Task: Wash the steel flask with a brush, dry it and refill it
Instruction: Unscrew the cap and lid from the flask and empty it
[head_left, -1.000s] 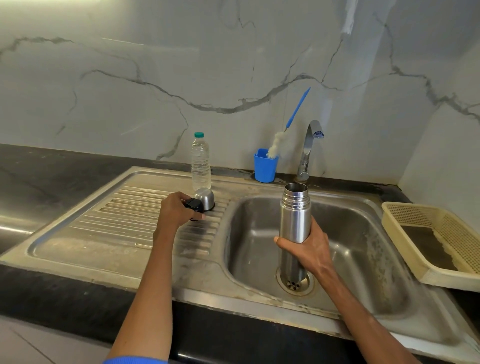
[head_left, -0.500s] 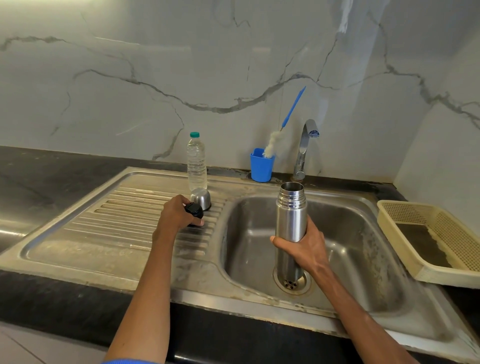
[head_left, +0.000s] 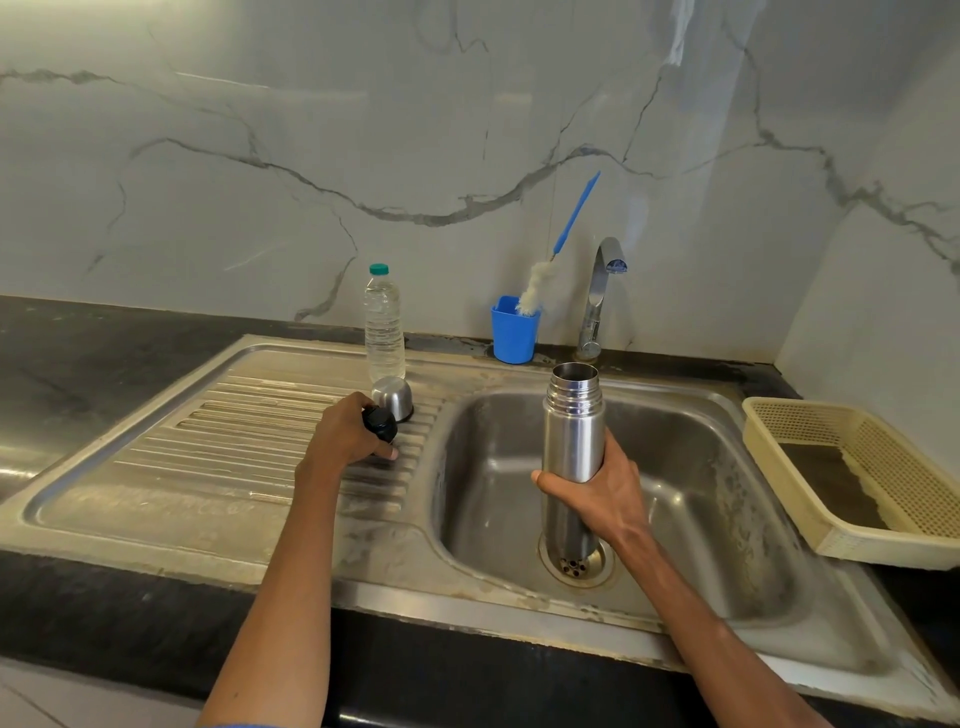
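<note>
The steel flask (head_left: 573, 415) stands upright and uncapped over the sink basin (head_left: 717, 478), above the drain. My right hand (head_left: 597, 493) grips its lower body. My left hand (head_left: 345, 434) holds the flask's black stopper (head_left: 381, 423) down on the ribbed drainboard (head_left: 234, 431). The steel cup lid (head_left: 393, 397) sits upside down just behind the stopper. A bottle brush (head_left: 550, 270) with white bristles and a blue handle leans in a blue cup (head_left: 511, 332) behind the sink.
A clear water bottle (head_left: 384, 327) with a green cap stands behind the cup lid. The tap (head_left: 600, 291) rises at the back of the basin with no water running. A cream plastic basket (head_left: 857, 478) sits on the right counter.
The view has shifted slightly. My left hand still sits on the stopper by the cup lid, and my right hand keeps the flask upright over the drain.
</note>
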